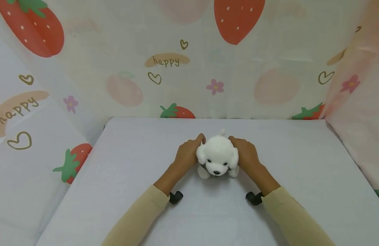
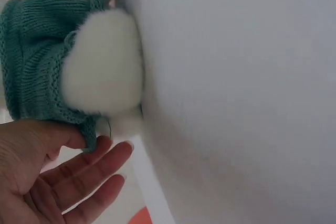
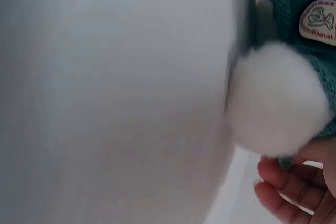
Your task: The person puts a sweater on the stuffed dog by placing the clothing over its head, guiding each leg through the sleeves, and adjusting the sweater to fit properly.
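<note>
A white plush dog (image 1: 219, 152) stands on the table facing me, with dark eyes and nose. It wears a teal knitted sweater (image 2: 39, 51), which carries a rounded patch (image 3: 318, 21) on the side seen by the right wrist camera. My left hand (image 1: 187, 150) is at one flank; in the left wrist view its thumb and forefinger pinch the sweater's lower edge, other fingers spread. On the opposite flank my right hand (image 1: 245, 153) pinches the sweater hem between thumb and finger, partly cut off by the right wrist view's edge. In the head view the toy's head hides its body.
The white-covered table (image 1: 146, 147) stretches around the toy on every side. Behind it rises a strawberry-print cloth backdrop (image 1: 183, 85), with cloth side walls at left and right. A black wrist camera (image 1: 176, 197) sits below each sleeve cuff.
</note>
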Action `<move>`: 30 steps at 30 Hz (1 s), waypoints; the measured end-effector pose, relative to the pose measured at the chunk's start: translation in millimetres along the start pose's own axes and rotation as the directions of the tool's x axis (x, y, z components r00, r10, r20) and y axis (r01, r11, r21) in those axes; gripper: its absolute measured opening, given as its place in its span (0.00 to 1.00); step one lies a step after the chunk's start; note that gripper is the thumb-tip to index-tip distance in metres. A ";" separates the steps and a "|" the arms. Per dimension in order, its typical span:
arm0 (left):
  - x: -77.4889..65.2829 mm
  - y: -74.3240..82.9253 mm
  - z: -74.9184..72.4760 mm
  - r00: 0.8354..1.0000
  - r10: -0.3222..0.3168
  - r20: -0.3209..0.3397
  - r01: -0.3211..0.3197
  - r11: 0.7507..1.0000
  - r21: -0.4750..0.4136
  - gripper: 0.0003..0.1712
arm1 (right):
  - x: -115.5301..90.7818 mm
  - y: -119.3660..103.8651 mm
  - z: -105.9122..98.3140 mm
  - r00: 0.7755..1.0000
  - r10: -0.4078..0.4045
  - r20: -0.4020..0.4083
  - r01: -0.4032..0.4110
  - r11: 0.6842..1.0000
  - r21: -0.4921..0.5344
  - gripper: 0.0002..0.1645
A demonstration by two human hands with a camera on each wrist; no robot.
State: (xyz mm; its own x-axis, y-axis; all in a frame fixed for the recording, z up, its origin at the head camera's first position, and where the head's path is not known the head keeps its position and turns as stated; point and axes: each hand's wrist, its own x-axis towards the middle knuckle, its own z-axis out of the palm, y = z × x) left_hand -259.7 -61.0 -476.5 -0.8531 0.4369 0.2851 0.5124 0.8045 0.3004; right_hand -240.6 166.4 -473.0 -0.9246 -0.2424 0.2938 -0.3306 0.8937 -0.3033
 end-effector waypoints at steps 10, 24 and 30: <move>-3.7 12.6 -5.6 1.000 -0.022 0.013 0.020 0.990 0.140 0.25 | -3.9 -6.6 -15.5 0.997 0.007 0.080 -0.015 0.995 0.096 0.25; -11.0 4.9 -12.0 0.991 -0.077 0.107 0.092 0.985 -0.145 0.03 | -10.3 16.0 -26.0 0.972 0.039 0.230 -0.107 0.951 0.291 0.06; -26.3 -10.7 -22.7 0.963 0.068 0.261 0.061 0.889 -0.453 0.20 | -28.8 19.1 -40.5 0.958 -0.067 0.279 -0.061 0.903 0.426 0.15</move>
State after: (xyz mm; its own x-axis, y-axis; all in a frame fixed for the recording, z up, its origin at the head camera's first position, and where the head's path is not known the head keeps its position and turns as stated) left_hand -240.5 -90.3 -466.5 -0.8125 0.5802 0.0569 0.4485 0.5596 0.6969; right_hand -212.6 205.8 -450.6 -0.9163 -0.3975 0.0494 -0.3231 0.6604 -0.6779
